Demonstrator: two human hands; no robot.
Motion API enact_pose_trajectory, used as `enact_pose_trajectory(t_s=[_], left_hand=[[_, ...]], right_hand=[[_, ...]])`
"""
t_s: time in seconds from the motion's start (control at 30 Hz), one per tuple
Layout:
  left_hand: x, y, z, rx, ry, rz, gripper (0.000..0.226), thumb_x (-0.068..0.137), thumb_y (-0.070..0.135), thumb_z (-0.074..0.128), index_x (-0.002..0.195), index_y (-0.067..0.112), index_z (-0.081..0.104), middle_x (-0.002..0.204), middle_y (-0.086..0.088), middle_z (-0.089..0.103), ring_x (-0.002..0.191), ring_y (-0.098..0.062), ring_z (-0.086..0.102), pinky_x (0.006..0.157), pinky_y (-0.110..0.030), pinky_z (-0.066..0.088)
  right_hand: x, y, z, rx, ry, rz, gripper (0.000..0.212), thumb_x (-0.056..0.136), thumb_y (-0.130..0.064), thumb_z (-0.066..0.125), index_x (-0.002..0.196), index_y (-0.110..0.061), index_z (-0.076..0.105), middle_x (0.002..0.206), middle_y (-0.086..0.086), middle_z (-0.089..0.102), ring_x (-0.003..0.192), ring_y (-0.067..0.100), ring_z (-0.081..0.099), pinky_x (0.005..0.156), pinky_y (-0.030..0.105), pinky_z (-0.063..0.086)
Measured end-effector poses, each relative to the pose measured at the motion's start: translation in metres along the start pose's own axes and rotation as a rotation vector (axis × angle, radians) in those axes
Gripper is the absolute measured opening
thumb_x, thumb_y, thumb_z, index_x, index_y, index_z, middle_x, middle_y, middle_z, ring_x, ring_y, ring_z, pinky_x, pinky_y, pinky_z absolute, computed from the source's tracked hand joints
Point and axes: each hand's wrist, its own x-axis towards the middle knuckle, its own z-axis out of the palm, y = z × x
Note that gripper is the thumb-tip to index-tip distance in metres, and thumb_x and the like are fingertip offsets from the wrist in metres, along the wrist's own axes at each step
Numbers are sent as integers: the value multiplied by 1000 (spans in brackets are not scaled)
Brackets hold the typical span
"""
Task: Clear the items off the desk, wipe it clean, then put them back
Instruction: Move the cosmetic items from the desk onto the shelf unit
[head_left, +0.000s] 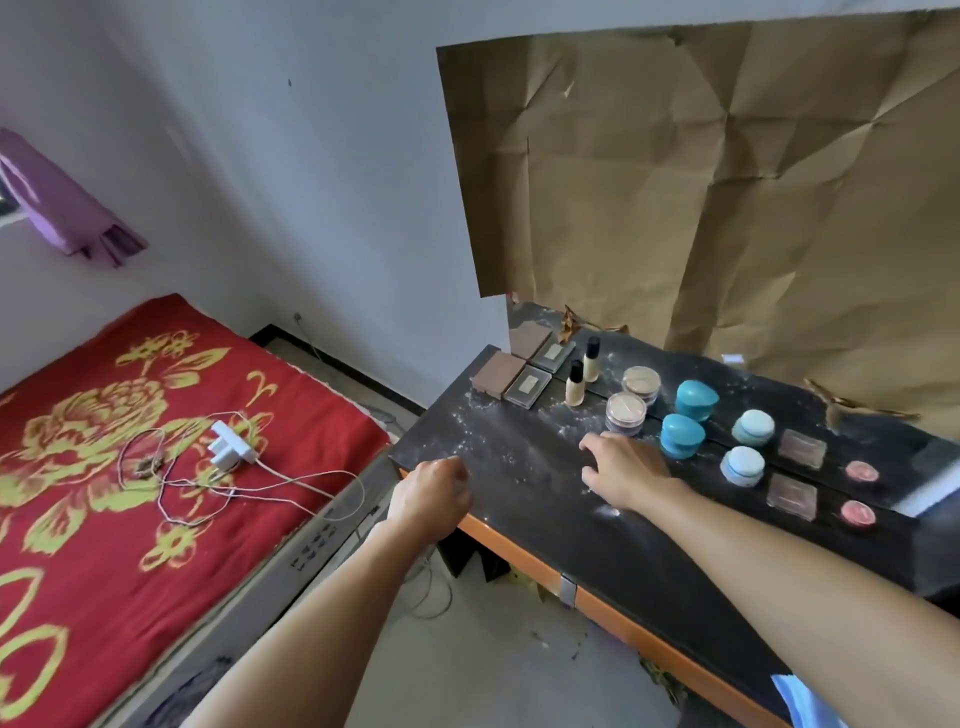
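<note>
A dark desk (524, 499) dusted with white powder carries cosmetics near a mirror that doubles them. From left: a brown compact (497, 375), a grey compact (527, 385), a small black-capped bottle (574, 383), a clear powder jar (625, 413), a teal heart-shaped case (682, 435), a pale blue jar (742, 466), a clear square case (791, 497) and a pink round pot (857, 513). My right hand (626, 467) hovers over the desk with fingers spread, just short of the powder jar. My left hand (430, 491) is curled at the desk's left corner, holding nothing visible.
Crumpled brown paper (727, 182) covers the mirror above the desk. An orange drawer front (524, 553) runs under the desk edge. To the left is a bed with a red floral cover (104, 467), with a white charger (231, 442) and tangled cables on it.
</note>
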Motion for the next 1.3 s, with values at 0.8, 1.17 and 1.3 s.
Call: enact_pose_trajectory(t_s=[0.8,1.17,1.3], left_hand=[[417,-63,73,-54,-441,161,31,91,29,51,107,3,59,105,-10,63,94,-30,59,80,-38,50],[437,-42,107,-220,-404,-5,15,88,18,48,90,4,51,90,-11,59,74,-25,50,57,-32,34],[436,-42,106,-353,-437,-92,16,90,18,49,99,5,48,85,-7,57,76,-25,53,62,-33,42]], right_hand=[[306,-55,96,341,79,756,38,88,-40,56,109,-9,53,114,11,55,98,32,57,69,36,42],[332,-46,118,568,10,1063,61,72,-47,74,111,-8,50,116,16,57,103,35,58,76,36,46],[334,-40,119,639,-12,1087,64,67,-47,78,109,-9,49,113,13,61,101,32,60,70,32,41]])
